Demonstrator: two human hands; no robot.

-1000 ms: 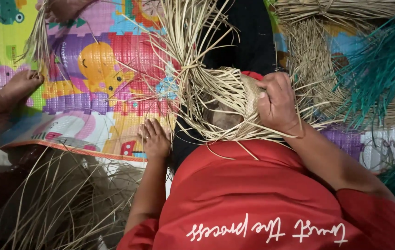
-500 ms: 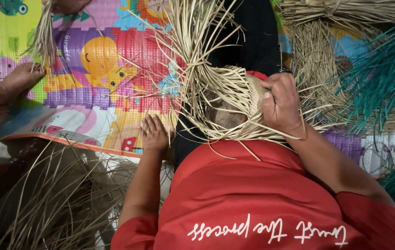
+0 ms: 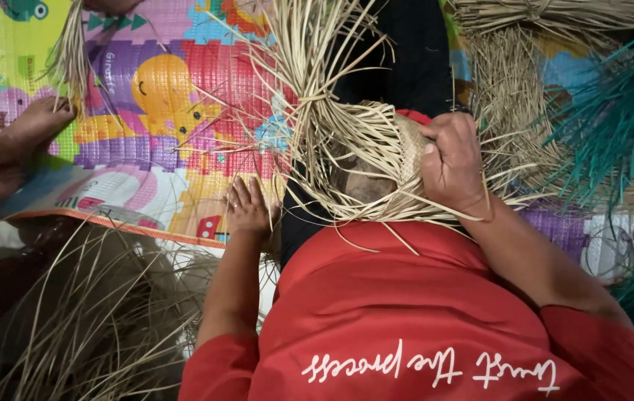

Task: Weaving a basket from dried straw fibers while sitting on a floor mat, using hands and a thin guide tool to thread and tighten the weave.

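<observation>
Since half a second ago almost nothing has shifted: both of my hands sit where they were, and only the other person's hand point(image 3: 34, 126) at the far left has crept slightly up the mat.

My right hand point(image 3: 450, 160) is clenched on the right edge of the weave point(image 3: 361, 160), thumb side up, gripping the tight woven patch where the straw is already plaited. My left hand point(image 3: 248, 208) is released, lying flat with the fingers spread on the mat point(image 3: 146, 82), just left of the weave and not touching it.

Loose pale strands fan out from the weave to the far side and to the left, over the bright cartoon panels of the mat. Near my left arm a heap of straw point(image 3: 86, 319) covers the near left corner, past the mat's orange edge. On the right a straw bundle point(image 3: 547, 67) and teal strands point(image 3: 614, 111) crowd close to my right wrist. Open mat lies only to the far left of my left hand.
</observation>
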